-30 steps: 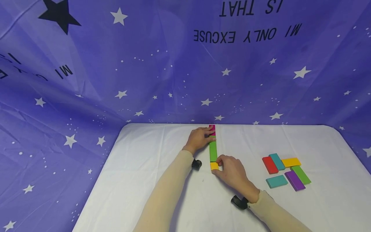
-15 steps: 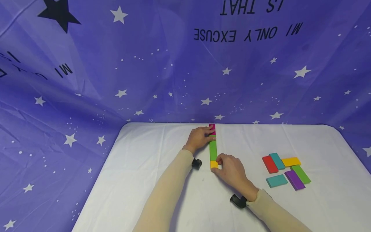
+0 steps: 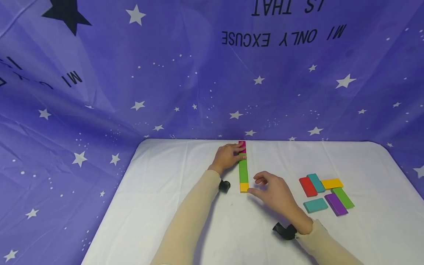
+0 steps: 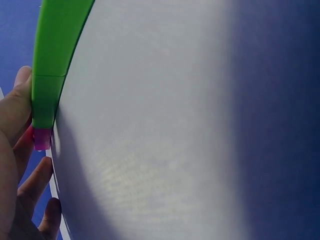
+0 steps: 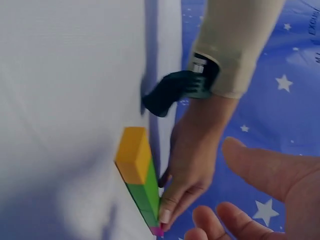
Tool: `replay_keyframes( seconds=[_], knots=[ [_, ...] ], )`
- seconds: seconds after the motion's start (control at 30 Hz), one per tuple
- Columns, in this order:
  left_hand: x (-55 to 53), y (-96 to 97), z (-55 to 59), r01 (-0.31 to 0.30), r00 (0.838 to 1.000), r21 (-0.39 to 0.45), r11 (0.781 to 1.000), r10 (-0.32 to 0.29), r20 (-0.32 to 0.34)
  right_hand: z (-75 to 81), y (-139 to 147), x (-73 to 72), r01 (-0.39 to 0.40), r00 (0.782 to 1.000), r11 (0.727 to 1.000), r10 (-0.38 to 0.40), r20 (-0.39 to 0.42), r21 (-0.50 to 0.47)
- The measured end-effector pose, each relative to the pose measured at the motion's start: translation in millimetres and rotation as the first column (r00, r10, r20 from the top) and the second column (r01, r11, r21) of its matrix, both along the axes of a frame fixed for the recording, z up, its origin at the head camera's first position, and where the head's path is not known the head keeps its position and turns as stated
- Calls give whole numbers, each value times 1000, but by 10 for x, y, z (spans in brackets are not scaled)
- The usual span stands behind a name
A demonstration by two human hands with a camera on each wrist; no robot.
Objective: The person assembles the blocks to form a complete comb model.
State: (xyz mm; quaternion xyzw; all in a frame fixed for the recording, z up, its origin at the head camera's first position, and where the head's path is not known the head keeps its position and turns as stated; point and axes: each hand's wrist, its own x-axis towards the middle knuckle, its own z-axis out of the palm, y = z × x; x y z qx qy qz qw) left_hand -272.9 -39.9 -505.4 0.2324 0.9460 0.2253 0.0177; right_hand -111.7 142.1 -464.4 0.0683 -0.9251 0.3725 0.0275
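Observation:
In the head view, a straight row of blocks runs down the white table: a pink block (image 3: 242, 145) at the far end, green blocks (image 3: 243, 172) with a seam between them, and a yellow block (image 3: 244, 187) nearest me. My left hand (image 3: 226, 157) reaches in from the left, its fingers resting over the pink block and its thumb against the green part. My right hand (image 3: 277, 193) is just right of the yellow block, with thumb and fingers apart and nothing between them. Its thumb tip lies close to the yellow block; whether they touch, I cannot tell.
On the right of the table (image 3: 159, 221) lie a red block (image 3: 308, 187), two teal blocks (image 3: 315, 205), another yellow block (image 3: 332, 183), a purple block (image 3: 336, 204) and a green block (image 3: 343, 198). A purple star-patterned cloth (image 3: 198, 81) hangs behind the table's far edge.
The yellow block has moved up against the green ones, closing a thin gap. My right hand has since let go of it and drawn back to the right. The left hand keeps its place.

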Motion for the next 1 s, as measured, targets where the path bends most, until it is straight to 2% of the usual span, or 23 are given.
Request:
replay_keyframes(
  seconds=[0.2,0.43,0.63,0.77,1.0],
  knots=[
    [2,5,6,-3,1000,-5,1000,3,0,118,176,20,21,999,999,-22,-23,-42],
    [2,-2,4,-1,1000,-4,1000,1,12,181,474,26,2,998,998,-6,-69,-70],
    [11,-17,8,9,1000,10,1000,-9,7,183,745,43,-17,996,998,12,-83,-64],
    [11,-23,10,14,1000,20,1000,-14,-3,169,933,50,5,996,999,-9,-84,-46],
    [0,-4,1,4,1000,8,1000,-4,20,117,1287,70,9,998,999,-11,-68,-40]
  ],
)
